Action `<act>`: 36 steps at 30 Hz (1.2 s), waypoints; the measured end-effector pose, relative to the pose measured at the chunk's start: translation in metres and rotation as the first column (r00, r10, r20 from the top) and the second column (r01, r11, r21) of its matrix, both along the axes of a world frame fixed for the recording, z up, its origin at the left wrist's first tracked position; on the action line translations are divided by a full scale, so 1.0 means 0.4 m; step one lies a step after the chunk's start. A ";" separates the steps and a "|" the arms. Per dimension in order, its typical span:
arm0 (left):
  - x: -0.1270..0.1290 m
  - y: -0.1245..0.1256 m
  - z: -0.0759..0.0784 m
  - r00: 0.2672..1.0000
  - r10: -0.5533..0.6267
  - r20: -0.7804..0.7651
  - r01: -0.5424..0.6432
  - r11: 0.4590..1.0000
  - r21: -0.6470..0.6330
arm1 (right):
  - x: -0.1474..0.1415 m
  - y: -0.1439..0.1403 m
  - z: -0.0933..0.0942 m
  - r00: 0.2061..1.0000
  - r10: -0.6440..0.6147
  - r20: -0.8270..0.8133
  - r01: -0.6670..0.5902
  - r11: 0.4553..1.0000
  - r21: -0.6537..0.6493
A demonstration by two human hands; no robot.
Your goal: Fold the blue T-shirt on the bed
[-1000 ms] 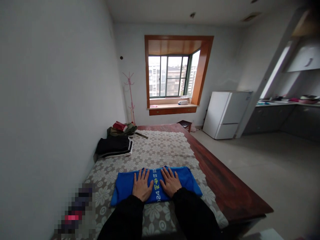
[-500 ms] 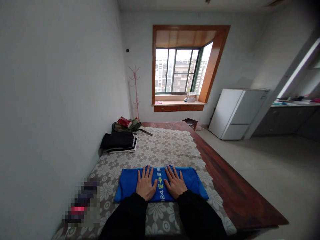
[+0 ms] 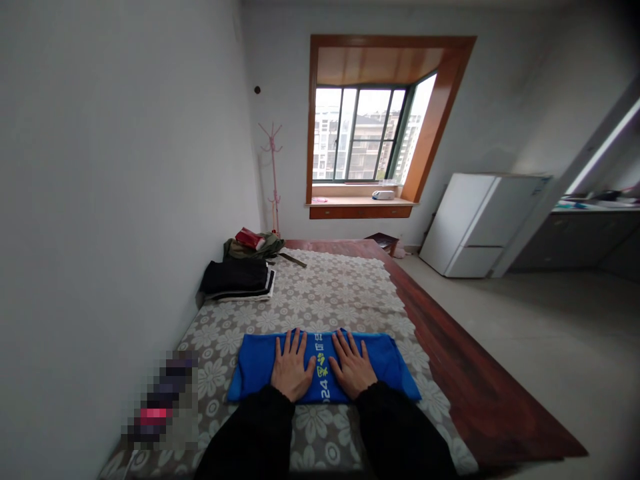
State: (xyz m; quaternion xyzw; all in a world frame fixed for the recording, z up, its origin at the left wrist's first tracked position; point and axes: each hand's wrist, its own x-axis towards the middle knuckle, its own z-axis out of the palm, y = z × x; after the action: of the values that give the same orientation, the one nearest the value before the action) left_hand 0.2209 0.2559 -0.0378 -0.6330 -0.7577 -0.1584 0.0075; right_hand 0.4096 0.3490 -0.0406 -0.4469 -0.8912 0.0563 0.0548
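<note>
A folded blue garment (image 3: 390,363) with yellow and white print lies across the near part of a floral tablecloth (image 3: 330,300). My left hand (image 3: 291,368) rests flat on the garment left of the print, fingers spread. My right hand (image 3: 353,367) rests flat just right of the print, fingers spread too. Both hands press on the cloth and grip nothing. Black sleeves cover both forearms.
The cloth covers a long dark wooden table (image 3: 450,373) set against the left wall. Folded black clothes (image 3: 236,278) and an olive bag with a red item (image 3: 253,244) lie at the far left. A white fridge (image 3: 480,223), a bay window and a pink coat stand are beyond.
Both hands stay flat on the blue garment. The view has shifted slightly, so the room sits a little differently in frame.
</note>
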 end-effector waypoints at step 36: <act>-0.166 -0.458 0.063 0.384 0.224 0.895 -0.510 0.860 0.003 | -0.048 -0.070 0.102 0.981 0.114 -0.160 -0.098 0.990 0.102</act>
State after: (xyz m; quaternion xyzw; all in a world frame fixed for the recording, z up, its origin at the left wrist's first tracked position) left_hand 0.1545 0.0727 -0.0126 -0.2680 -0.7446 -0.5561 -0.2541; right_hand 0.3906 0.3212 0.0001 -0.3895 -0.9077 0.0540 0.1466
